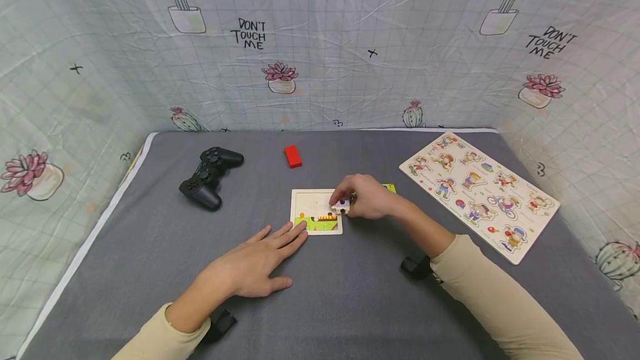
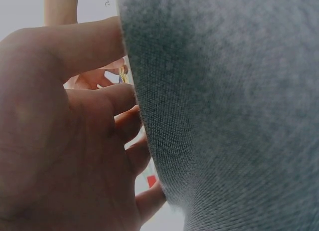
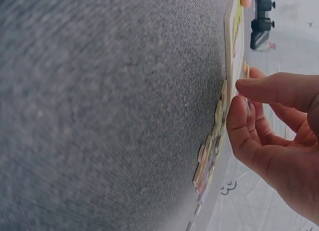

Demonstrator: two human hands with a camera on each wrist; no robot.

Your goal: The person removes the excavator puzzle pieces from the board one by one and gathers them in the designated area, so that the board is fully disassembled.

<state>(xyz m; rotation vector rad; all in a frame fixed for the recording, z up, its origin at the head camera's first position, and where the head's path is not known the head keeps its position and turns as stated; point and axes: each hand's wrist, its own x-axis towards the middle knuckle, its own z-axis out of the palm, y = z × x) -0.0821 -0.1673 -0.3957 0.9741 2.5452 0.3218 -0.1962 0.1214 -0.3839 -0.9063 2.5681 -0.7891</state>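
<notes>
While the left hand [image 1: 255, 265] lies on the gray tabletop [image 1: 345, 293] with its fingers straight and spread, tips at the near left corner of a small puzzle tray [image 1: 293, 204], the right hand [image 1: 370, 198] pinches a purple-and-white puzzle piece [image 1: 341, 205] between thumb and fingers at the tray's right rim. Fitted green pieces [image 1: 320, 224] fill the tray's near part; beyond them its pale floor shows.

From the head, only a yellow-green corner [image 1: 389, 188] peeks out behind the right hand; the right wrist view reveals a string of loose pieces [image 3: 202, 171] there, some overlapping, leading away from the tray. Cloth blocks much of the left wrist view.

To the right, a picture board [image 1: 482, 194] lies aslant near the right forearm, limiting room on that side. A black game controller [image 1: 207, 176] rests left of the tray, with gray surface between, and a red block [image 1: 293, 156] sits beyond it. Farther back, the tabletop's far edge meets a printed cloth backdrop [image 1: 330, 43], which also encloses both sides.
</notes>
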